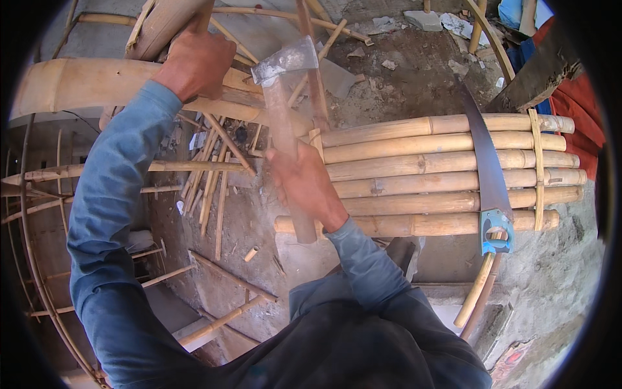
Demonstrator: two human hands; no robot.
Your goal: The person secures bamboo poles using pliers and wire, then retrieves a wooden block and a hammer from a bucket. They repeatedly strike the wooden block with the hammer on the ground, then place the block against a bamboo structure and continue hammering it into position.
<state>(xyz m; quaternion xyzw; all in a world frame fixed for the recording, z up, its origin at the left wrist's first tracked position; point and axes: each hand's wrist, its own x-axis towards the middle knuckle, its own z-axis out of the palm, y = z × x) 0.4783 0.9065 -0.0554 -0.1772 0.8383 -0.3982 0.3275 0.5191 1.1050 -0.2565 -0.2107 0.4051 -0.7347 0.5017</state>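
Observation:
My right hand (pixel 304 178) is wrapped round the wooden handle of a hatchet (pixel 280 117). Its grey, worn metal head points up, and the handle's butt sticks out below my fist. Higher up at the left, my left hand (pixel 199 63) is closed over a thick bamboo pole (pixel 84 81) that lies across the view. A narrow brown piece shows above that fist, but I cannot make out what it is. The hatchet head is to the right of my left hand, apart from it. Another thick piece of bamboo or wood (pixel 162 29) slants beside the left fist.
To the right, several bamboo poles (pixel 414 162) lie side by side as a bench top, with a blue-handled handsaw (pixel 487 155) across them. Cut bamboo strips (pixel 210 181) and rubble litter the floor. Bamboo frames (pixel 39 253) stand at the left; red cloth (pixel 576 123) hangs at the far right.

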